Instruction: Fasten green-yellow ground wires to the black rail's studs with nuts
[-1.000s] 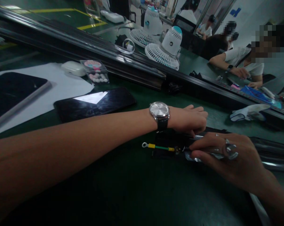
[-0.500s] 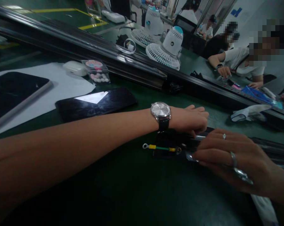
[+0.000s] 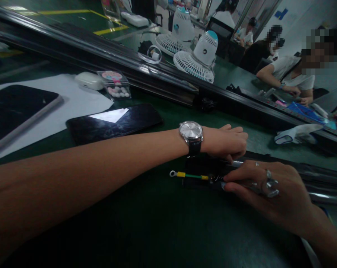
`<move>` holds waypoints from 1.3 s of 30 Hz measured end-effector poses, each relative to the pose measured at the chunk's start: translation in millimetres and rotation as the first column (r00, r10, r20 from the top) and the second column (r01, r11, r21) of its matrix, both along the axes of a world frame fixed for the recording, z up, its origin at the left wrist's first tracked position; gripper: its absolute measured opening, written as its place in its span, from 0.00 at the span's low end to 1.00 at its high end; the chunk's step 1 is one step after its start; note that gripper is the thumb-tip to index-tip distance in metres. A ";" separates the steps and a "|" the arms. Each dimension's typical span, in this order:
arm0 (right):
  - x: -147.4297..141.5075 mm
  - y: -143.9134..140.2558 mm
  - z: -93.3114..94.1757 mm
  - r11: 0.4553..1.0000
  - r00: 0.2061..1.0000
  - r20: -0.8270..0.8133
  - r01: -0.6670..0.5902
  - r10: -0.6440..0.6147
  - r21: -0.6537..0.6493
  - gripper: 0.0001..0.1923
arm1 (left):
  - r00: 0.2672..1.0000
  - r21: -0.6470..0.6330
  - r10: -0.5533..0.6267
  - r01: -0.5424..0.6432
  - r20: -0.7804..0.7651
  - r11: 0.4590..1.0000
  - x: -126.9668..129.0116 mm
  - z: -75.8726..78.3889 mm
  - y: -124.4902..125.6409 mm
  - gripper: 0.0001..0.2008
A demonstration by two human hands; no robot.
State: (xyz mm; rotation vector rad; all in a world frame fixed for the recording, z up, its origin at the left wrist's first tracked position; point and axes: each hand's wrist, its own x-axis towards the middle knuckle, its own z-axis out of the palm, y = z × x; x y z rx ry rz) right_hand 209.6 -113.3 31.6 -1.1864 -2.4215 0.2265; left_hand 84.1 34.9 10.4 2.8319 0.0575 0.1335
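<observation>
My left hand (image 3: 226, 141), with a watch (image 3: 191, 131) at its wrist, rests over a dark bar (image 3: 285, 169), fingers at the far side and thumb at the near side. Just in front of it is my right hand (image 3: 277, 186), closed round a silver wrench (image 3: 271, 188). The wrench's tip reaches a small fastener at the bar's left end; the exact contact is too dark to tell. A short green wire (image 3: 193, 175) with yellow sleeves runs left from that spot. Its free ring terminal (image 3: 173, 174) points left, beyond the bar.
A phone (image 3: 115, 123), a white earbud case (image 3: 89, 80), a clear candy box (image 3: 115, 85) and a tablet (image 3: 17, 111) on paper lie left. Long dark rails (image 3: 146, 80) cross behind. Two white fans (image 3: 196, 63), a glove (image 3: 296, 134) and a person (image 3: 291, 82) are beyond.
My right hand has turned and its fingertips have shifted slightly left, swinging the wrench's near end up and left. My left hand stays put. The person opposite has drawn their hands together.
</observation>
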 end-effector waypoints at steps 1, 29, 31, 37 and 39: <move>0.4 0.7 0.4 1.000 1.000 0.002 -0.012 0.012 0.001 0.03 | 1.000 0.000 0.001 -0.001 -0.001 1.000 -0.1 -0.1 0.0 0.02; -6.9 0.0 2.8 0.996 0.996 -0.041 0.084 -0.083 0.039 0.04 | 1.000 -0.029 -0.007 0.007 0.026 1.000 0.0 -4.3 3.8 0.05; -8.0 0.1 0.0 0.996 0.996 -0.051 0.074 -0.072 0.042 0.04 | 1.000 -0.019 0.001 0.000 0.004 1.000 0.0 -3.9 3.4 0.04; 4.3 4.1 9.6 0.990 0.987 0.086 -0.131 0.135 -0.057 0.02 | 0.999 0.012 0.002 -0.002 -0.039 1.000 -0.3 -0.4 1.1 0.03; 10.4 4.8 17.4 0.960 0.955 0.124 -0.255 0.268 -0.113 0.07 | 0.999 0.017 0.004 -0.004 -0.039 1.000 0.0 -0.3 1.1 0.02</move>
